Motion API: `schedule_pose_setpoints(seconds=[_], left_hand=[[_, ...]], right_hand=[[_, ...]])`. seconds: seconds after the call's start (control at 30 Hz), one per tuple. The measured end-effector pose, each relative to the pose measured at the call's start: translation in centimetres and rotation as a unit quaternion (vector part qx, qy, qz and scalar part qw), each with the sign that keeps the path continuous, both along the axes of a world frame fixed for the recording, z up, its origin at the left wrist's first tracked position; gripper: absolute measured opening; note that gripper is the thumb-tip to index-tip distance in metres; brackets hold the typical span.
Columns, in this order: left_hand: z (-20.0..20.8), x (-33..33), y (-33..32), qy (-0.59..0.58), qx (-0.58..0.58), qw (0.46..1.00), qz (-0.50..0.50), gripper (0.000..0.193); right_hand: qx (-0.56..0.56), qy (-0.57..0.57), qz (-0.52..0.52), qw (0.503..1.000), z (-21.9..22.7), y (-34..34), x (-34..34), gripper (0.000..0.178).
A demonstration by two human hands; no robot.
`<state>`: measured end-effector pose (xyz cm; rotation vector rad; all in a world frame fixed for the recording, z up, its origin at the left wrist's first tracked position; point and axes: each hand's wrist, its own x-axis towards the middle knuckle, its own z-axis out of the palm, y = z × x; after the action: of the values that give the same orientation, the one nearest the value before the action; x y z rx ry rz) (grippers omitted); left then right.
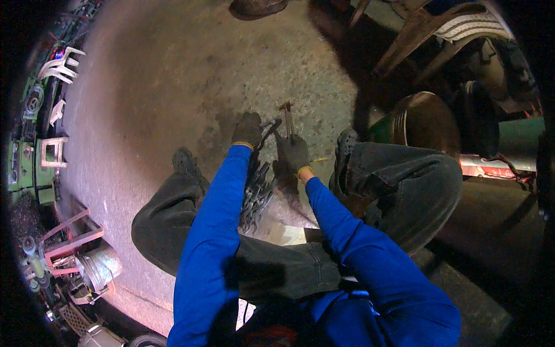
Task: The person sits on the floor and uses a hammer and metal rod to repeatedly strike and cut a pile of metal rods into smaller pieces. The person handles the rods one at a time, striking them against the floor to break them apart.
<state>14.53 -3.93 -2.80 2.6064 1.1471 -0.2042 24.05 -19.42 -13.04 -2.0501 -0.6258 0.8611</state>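
Observation:
My left hand (pixel 247 128), in a dark glove with a yellow cuff, is closed on one end of a dark metal piece (pixel 270 130) shaped like a wrench. Right of it, my gloved right hand (pixel 293 154) grips a thin-handled tool (pixel 287 114) with a short crosswise head, much like a hammer. That head points away from me, just beyond the metal piece. Between my legs, nearer to me, lies a pile of similar dark metal pieces (pixel 258 199). Shadow and the gloves hide my exact finger positions.
My bent legs flank the work spot on the concrete floor (pixel 191 81). A large round drum-like container (pixel 426 124) stands beside my right knee. Farther off are a chair (pixel 468 26) at upper right, a dark round object (pixel 257 7) ahead, and white stools (pixel 54 152) at left.

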Motion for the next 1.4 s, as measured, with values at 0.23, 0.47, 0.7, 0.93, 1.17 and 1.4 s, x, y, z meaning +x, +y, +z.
schedule_pose_setpoints(seconds=[0.23,0.47,0.7,0.93,1.17,1.4], left_hand=[[-0.6,0.7,0.1,-0.004,0.042,0.998,-0.038,0.024],[-1.4,-0.4,0.5,0.016,0.015,1.0,-0.023,0.024],[-2.7,0.7,1.0,0.039,0.029,0.998,-0.044,0.02],[-0.8,0.8,-0.3,-0.012,0.063,0.997,-0.04,0.019],[-0.4,0.4,0.3,0.017,0.033,0.998,-0.045,0.018],[-2.1,0.2,0.9,0.016,0.016,0.999,-0.041,0.016]], right_hand=[[-0.016,-0.114,0.057,0.992,-1.6,-0.7,0.1,0.05],[0.074,-0.009,-0.052,0.996,6.5,0.5,-0.7,0.052],[-0.117,-0.046,0.089,0.988,1.3,-1.2,-0.1,0.05],[0.096,-0.063,-0.053,0.992,0.7,-0.5,-0.6,0.055],[-0.078,-0.067,0.022,0.995,-0.4,-2.4,-1.5,0.049],[0.096,0.02,-0.06,0.993,3.8,0.1,-0.3,0.046]])
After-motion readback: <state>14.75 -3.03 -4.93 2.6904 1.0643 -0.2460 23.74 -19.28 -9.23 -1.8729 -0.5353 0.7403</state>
